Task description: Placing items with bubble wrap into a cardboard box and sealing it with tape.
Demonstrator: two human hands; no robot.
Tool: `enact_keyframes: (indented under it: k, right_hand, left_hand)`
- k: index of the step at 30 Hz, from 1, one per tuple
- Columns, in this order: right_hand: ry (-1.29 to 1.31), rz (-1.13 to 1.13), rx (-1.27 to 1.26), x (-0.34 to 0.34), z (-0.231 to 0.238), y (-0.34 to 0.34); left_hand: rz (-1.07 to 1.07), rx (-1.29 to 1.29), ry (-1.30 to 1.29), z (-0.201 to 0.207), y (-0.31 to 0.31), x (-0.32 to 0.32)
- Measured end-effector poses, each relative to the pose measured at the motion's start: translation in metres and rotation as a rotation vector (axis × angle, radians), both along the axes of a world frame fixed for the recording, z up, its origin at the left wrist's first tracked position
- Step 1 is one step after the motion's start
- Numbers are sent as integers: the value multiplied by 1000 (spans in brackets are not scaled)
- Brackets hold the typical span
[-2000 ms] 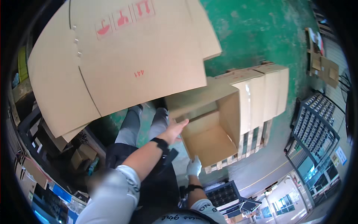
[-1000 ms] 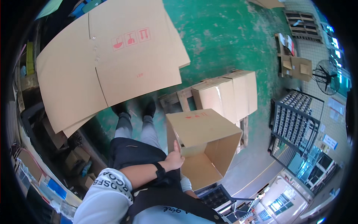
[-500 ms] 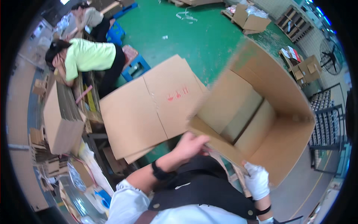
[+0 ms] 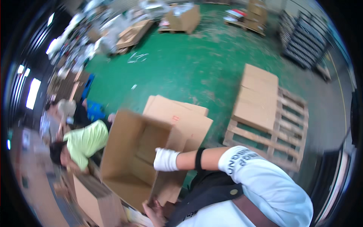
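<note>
An open, empty cardboard box (image 4: 123, 149) is tilted in front of me, its mouth turned up toward me. Gripping its lower right edge is my left hand (image 4: 154, 213), bare, with the thumb showing along the rim. My right hand (image 4: 165, 159), in a white glove, is closed at the box's right wall; its fingertips are hard to make out. Just beyond the box lies a stack of flat cardboard sheets (image 4: 177, 119) with small red print, partly covered by the box.
Flattened cartons (image 4: 257, 98) lie on a wooden pallet (image 4: 291, 132) to the right. At left, a person in a yellow-green shirt (image 4: 89, 138) leans beside stacked cardboard (image 4: 92, 200). Dark racks (image 4: 306, 39) stand far right. Plastic and scrap (image 4: 109, 43) are heaped far left.
My view has turned, and the box has swung from my right to my left with both hands on it. The pallet with cartons has come into view.
</note>
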State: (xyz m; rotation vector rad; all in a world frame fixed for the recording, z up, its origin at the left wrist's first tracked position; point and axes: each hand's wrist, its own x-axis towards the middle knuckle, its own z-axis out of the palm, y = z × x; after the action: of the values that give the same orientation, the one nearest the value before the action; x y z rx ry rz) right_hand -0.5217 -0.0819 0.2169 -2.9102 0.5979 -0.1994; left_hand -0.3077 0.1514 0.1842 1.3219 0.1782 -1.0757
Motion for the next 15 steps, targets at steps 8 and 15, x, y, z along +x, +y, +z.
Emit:
enact_keyframes:
  k: [8,15]
  right_hand:
    - [-349,-526,556,-157,-33,36]
    - [-219,-2466,528,-463,-213,162]
  left_hand:
    - [-823,-26,172,-8,-69,-104]
    - [-1668,-35,-787,-4,-157,-189]
